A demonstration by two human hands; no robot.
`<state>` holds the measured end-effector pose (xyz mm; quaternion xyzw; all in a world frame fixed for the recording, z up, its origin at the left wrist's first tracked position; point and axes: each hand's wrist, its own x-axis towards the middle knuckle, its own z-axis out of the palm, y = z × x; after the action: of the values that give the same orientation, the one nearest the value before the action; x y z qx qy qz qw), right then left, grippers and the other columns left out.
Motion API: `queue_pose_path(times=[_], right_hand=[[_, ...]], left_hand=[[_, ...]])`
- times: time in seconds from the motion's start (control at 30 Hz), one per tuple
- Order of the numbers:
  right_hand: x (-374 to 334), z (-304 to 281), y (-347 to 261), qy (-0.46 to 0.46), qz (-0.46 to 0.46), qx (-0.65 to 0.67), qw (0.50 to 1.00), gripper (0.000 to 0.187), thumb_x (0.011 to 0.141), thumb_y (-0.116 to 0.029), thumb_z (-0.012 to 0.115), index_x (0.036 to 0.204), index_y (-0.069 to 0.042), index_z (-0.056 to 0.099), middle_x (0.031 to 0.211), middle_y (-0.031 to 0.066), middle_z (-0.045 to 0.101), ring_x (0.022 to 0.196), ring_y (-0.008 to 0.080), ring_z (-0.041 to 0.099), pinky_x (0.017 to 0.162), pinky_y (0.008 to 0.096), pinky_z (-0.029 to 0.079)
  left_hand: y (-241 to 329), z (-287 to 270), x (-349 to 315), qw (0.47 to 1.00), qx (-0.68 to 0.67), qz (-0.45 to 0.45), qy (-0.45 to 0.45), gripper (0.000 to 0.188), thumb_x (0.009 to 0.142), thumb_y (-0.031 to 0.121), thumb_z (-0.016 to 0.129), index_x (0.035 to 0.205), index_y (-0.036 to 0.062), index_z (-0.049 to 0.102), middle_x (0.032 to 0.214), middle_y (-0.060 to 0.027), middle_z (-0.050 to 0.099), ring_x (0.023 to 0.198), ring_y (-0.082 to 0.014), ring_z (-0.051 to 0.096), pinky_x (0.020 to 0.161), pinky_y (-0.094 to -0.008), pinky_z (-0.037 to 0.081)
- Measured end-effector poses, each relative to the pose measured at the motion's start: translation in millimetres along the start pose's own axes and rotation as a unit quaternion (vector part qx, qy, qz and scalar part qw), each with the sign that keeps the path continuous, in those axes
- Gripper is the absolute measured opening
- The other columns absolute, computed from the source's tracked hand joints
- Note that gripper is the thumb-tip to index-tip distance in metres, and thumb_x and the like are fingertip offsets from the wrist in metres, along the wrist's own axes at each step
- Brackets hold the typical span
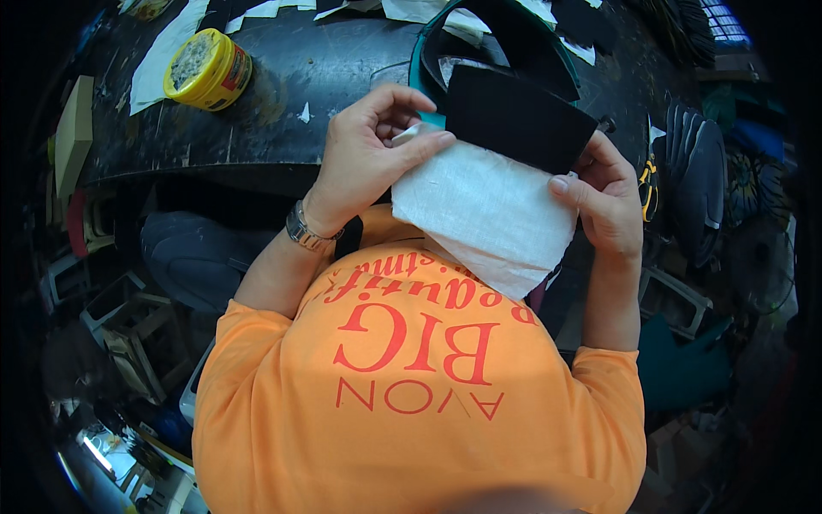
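As the left hand [360, 141] and right hand [611, 193] pinched its corners, the cloth [488, 206] already lay along the panel [518, 117], fastening unclear.

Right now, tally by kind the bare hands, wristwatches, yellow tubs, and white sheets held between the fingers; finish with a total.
Hands: 2 (left hand, right hand)
Watch: 1
Tub: 1
Held sheet: 1
Total: 5
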<state>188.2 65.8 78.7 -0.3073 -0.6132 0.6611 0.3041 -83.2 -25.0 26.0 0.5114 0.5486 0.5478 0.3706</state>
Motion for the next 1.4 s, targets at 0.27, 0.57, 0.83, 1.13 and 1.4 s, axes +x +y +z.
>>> queue_pose_path(times=[0.27,0.57,0.83,1.13,1.4], right_hand=[[-10.1,4.5,-8.5,0.011,-0.028,-0.095,0.995,0.040,0.081,0.000,0.077,0.121,-0.001,0.069,0.099,0.0049,0.069,0.092,0.0125,0.065,0.083,0.0261,0.054],[-6.1,-2.5,-4.0,0.000,0.019,-0.021,1.000,0.044,0.082,0.002,0.074,0.125,0.000,0.066,0.103,0.0057,0.070,0.094,0.0130,0.066,0.086,0.0271,0.053],[-12.9,-12.2,-17.8,-0.049,-0.005,0.098,0.994,0.047,0.079,0.007,0.074,0.125,0.002,0.065,0.111,0.0093,0.071,0.102,0.0151,0.067,0.094,0.0318,0.052],[0.6,-8.5,-4.6,-0.003,0.056,-0.073,0.996,0.054,0.084,0.000,0.077,0.134,-0.002,0.059,0.102,0.0029,0.064,0.088,0.0068,0.061,0.080,0.0207,0.051],[-5.4,19.7,31.5,0.048,0.070,-0.017,0.996,0.043,0.086,0.002,0.072,0.126,-0.002,0.060,0.098,0.0009,0.060,0.088,0.0045,0.058,0.077,0.0194,0.050]], left_hand=[[5.7,-15.3,0.5,0.997,-0.027,-0.039,-0.057,0.015,0.090,0.009,0.072,0.104,0.0025,0.072,0.091,-0.0024,0.073,0.081,-0.0064,0.068,0.074,-0.0211,0.056],[4.2,-33.4,1.6,0.978,0.195,0.075,0.018,0.016,0.087,0.001,0.060,0.092,0.0036,0.075,0.085,-0.0084,0.074,0.072,-0.0155,0.071,0.066,-0.0275,0.056],[36.6,-33.5,-2.0,0.991,0.020,0.122,-0.046,0.037,0.085,0.007,0.075,0.121,0.0039,0.068,0.111,-0.0085,0.071,0.100,-0.0174,0.069,0.088,-0.0297,0.055],[12.1,-4.6,-3.5,0.990,0.032,-0.073,-0.118,0.035,0.085,0.008,0.079,0.117,-0.0020,0.068,0.096,-0.0104,0.074,0.083,-0.0124,0.071,0.075,-0.0270,0.057],[5.2,-24.1,17.3,0.993,0.114,-0.019,-0.029,0.052,0.084,0.010,0.080,0.132,0.0004,0.063,0.097,-0.0094,0.072,0.082,-0.0099,0.067,0.077,-0.0254,0.057]])
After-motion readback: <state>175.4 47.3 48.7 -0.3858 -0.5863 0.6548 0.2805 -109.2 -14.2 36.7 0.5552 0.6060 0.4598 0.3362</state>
